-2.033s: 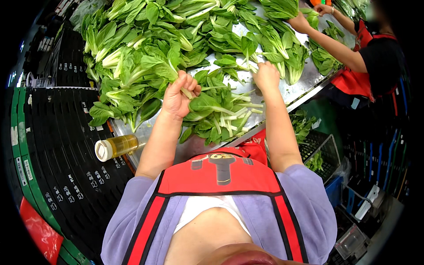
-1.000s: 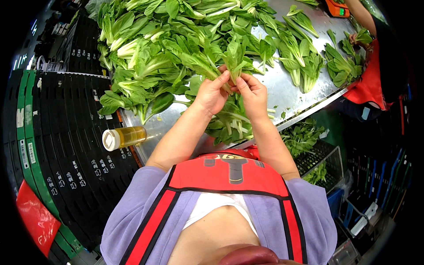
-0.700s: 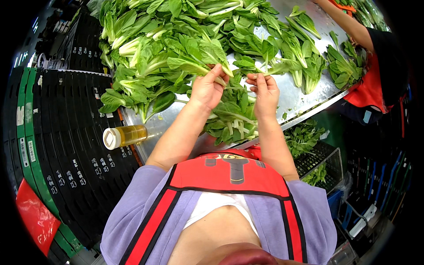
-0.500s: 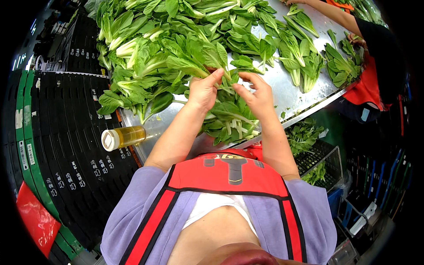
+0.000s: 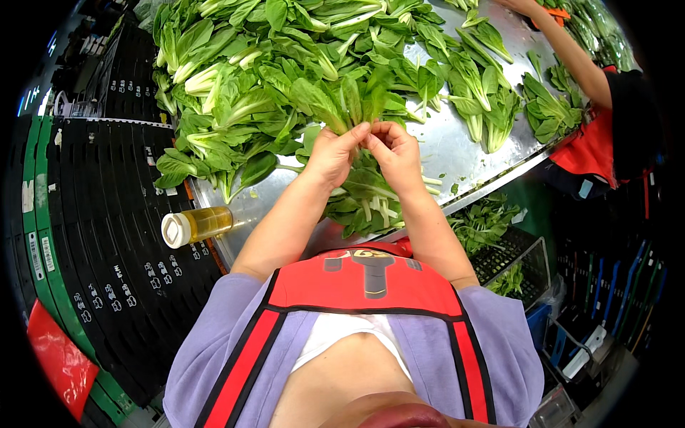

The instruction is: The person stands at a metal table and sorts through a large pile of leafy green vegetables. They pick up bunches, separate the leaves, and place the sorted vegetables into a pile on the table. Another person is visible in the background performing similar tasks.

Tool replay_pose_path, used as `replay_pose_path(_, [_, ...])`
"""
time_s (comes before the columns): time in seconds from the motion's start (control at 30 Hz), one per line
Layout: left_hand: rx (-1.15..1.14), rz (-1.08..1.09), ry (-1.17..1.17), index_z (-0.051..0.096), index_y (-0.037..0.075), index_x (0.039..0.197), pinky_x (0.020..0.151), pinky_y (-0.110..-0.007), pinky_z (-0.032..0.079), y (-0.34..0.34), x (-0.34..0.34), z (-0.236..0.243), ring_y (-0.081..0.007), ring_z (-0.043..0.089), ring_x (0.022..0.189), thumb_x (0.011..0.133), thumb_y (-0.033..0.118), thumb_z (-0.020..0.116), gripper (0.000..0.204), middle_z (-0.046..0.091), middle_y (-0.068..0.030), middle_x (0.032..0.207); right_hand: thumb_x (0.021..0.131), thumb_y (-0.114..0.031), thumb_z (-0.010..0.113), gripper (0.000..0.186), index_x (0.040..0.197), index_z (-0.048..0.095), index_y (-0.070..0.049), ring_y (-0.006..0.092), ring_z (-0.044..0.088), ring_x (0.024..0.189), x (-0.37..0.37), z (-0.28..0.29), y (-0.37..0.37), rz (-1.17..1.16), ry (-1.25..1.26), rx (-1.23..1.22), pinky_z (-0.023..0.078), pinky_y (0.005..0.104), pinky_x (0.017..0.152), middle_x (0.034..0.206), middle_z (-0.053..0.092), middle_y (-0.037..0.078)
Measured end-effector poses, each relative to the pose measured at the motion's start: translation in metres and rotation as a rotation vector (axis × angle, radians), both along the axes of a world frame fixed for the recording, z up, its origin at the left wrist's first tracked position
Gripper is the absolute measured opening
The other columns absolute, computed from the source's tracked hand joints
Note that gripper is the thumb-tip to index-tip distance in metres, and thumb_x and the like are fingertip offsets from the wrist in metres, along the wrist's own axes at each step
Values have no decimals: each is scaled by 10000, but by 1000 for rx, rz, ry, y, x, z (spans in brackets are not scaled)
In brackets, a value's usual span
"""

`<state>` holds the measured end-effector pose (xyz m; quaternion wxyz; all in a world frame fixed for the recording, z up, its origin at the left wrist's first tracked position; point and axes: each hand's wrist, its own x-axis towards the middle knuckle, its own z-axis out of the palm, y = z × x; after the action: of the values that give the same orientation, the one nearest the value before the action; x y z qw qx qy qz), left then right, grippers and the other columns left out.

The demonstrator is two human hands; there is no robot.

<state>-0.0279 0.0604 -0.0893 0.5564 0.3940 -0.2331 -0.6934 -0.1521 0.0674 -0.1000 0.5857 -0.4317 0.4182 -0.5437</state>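
Observation:
My left hand (image 5: 334,157) and my right hand (image 5: 394,158) meet over the metal table (image 5: 471,160), thumbs and fingertips pinched close together. Between them they hold a leafy bok choy (image 5: 348,105), its green leaves fanning up and away from me. The fingers hide its stem end. Under and just nearer than my hands lies a small pile of bok choy (image 5: 364,196), pale stems pointing right. Beyond the hands, a large heap of bok choy (image 5: 235,100) covers the left and far side of the table.
A bottle of yellow liquid (image 5: 207,223) with a white lid lies at the table's left edge, beside black crates (image 5: 107,207). A co-worker's arm (image 5: 571,57) reaches in at far right, near loose bok choy (image 5: 546,110). Below right sits a black basket (image 5: 524,260) with greens.
My right hand has moved left to join my left hand, and both now pinch the bok choy, its leaves more upright. The co-worker's arm has shifted right.

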Motion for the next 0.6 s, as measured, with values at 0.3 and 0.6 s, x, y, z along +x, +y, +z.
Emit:
replay_pose_path(0.3, [26, 129, 205, 541, 41, 1003, 835, -325, 489, -9, 43, 2, -207, 590, 939, 881, 193, 537, 194, 624, -85, 921, 761, -149, 653, 193, 911, 598, -41, 156, 606, 715, -62, -37, -17, 138, 640, -171, 468, 270, 670, 821, 644, 84])
replay_pose_path(0.6, [19, 70, 259, 553, 71, 999, 676, -277, 457, -5, 40, -7, -144, 556, 792, 844, 218, 594, 217, 597, -35, 885, 718, -211, 661, 221, 900, 639, -89, 279, 565, 833, -91, -93, -69, -392, 1318, -198, 463, 367, 717, 842, 592, 86])
